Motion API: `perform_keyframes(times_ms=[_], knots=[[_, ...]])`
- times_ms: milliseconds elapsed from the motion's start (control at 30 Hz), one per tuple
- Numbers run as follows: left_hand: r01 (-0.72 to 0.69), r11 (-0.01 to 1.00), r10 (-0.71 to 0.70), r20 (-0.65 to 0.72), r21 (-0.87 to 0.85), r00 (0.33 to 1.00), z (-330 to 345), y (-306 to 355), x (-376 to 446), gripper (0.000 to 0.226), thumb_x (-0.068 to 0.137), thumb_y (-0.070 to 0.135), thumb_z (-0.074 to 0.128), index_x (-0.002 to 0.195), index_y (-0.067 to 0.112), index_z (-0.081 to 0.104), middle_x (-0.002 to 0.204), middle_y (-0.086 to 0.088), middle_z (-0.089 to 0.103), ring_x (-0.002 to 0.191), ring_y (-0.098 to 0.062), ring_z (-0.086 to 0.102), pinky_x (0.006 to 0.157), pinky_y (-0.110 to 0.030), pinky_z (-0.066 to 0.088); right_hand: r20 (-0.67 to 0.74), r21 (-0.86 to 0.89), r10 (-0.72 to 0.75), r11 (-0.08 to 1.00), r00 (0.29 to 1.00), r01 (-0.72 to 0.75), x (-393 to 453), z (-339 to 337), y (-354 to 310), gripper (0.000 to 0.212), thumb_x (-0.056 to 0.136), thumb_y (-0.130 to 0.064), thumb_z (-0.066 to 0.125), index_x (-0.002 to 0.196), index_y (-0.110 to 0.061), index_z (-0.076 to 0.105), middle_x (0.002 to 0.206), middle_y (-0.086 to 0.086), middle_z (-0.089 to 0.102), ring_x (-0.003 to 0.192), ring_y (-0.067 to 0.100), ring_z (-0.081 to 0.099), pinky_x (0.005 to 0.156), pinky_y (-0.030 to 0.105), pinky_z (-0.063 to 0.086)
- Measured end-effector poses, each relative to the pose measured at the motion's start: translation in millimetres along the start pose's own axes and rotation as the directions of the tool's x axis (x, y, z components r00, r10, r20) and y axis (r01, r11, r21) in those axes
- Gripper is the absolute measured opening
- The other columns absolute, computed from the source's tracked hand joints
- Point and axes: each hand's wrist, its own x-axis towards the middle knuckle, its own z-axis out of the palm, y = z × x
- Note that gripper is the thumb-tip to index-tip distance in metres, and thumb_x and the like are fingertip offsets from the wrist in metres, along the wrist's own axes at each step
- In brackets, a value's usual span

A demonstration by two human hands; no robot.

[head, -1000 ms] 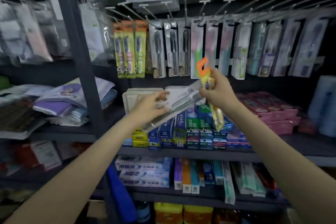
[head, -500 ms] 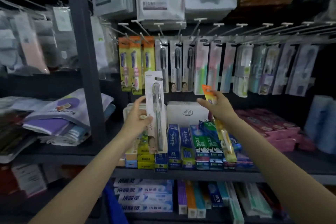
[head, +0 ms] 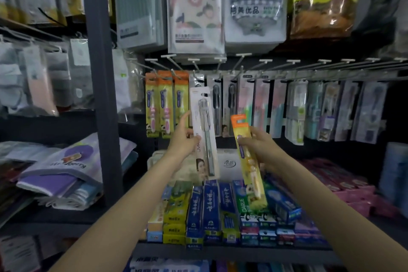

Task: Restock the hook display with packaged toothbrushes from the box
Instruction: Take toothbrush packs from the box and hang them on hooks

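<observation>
Hanging toothbrush packs (head: 260,106) crowd the hooks (head: 242,62); stacked toothpaste boxes (head: 209,210) block the shelf below.

Right hooked packs (head: 344,112) blurred; bottom-shelf boxes (head: 167,265) cut off; white pack (head: 204,130) hides hook behind.

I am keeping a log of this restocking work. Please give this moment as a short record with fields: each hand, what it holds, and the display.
left hand: holds a white toothbrush pack, upright, raised in front of the hook row
right hand: holds an orange and yellow toothbrush pack, tilted, lower
hooks: a row with packs hanging
hanging orange packs: at the row's left end
shelf below: toothpaste boxes
</observation>
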Motion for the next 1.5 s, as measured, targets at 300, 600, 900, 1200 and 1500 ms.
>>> perform_keyframes(times_ms=[300,600,900,1200,1500], knots=[[0.024,0.985,-0.032,-0.039,-0.169,0.999,36,30,64,0.075,0.086,-0.007,0.054,0.143,0.031,0.025,0.117,-0.009,0.054,0.088,-0.016,0.056,0.067,-0.028,0.051,0.044,-0.277,-0.14,0.95,0.989,0.147,24,-36,8,0.044,0.09,-0.02,0.057,0.131,-0.025,0.044,0.104,0.005,0.065,0.094,0.022,0.061,0.082,0.035,0.048],[-0.024,0.999,0.027,-0.066,0.043,0.997,38,8,81,0.072,0.09,-0.001,0.052,0.145,0.034,0.021,0.111,-0.001,0.046,0.089,-0.011,0.048,0.073,-0.023,0.046,0.008,-0.305,-0.14,0.943,0.99,0.136,43,-46,3,0.052,0.092,-0.02,0.056,0.138,-0.016,0.031,0.113,0.008,0.061,0.099,0.024,0.06,0.085,0.037,0.048],[-0.057,0.961,0.041,0.062,0.27,0.997,43,14,87,0.079,0.089,0.0,0.053,0.148,0.032,0.013,0.107,-0.004,0.051,0.087,-0.013,0.054,0.076,-0.028,0.051,-0.088,-0.264,-0.157,0.956,0.984,0.129,52,-45,-2,0.042,0.091,-0.019,0.058,0.124,-0.01,0.034,0.103,0.016,0.062,0.079,0.024,0.059,0.069,0.033,0.046],[0.024,0.936,0.047,-0.194,0.352,0.98,-9,-30,50,0.039,0.09,-0.002,0.048,0.128,0.005,0.047,0.118,-0.014,0.056,0.108,-0.026,0.055,0.085,-0.029,0.042,-0.044,-0.401,-0.284,0.883,0.958,0.244,57,5,-23,0.028,0.084,-0.02,0.067,0.103,-0.011,0.048,0.103,0.005,0.051,0.095,0.019,0.05,0.069,0.024,0.034],[-0.074,0.852,0.185,-0.168,0.518,0.968,-79,-51,2,0.035,0.086,-0.005,0.051,0.121,0.002,0.05,0.106,-0.009,0.052,0.087,-0.014,0.049,0.068,-0.01,0.032,0.054,-0.335,-0.451,0.832,0.891,0.442,96,113,-96,0.031,0.087,-0.009,0.06,0.117,-0.006,0.053,0.114,0.007,0.056,0.109,0.022,0.052,0.078,0.025,0.04]])
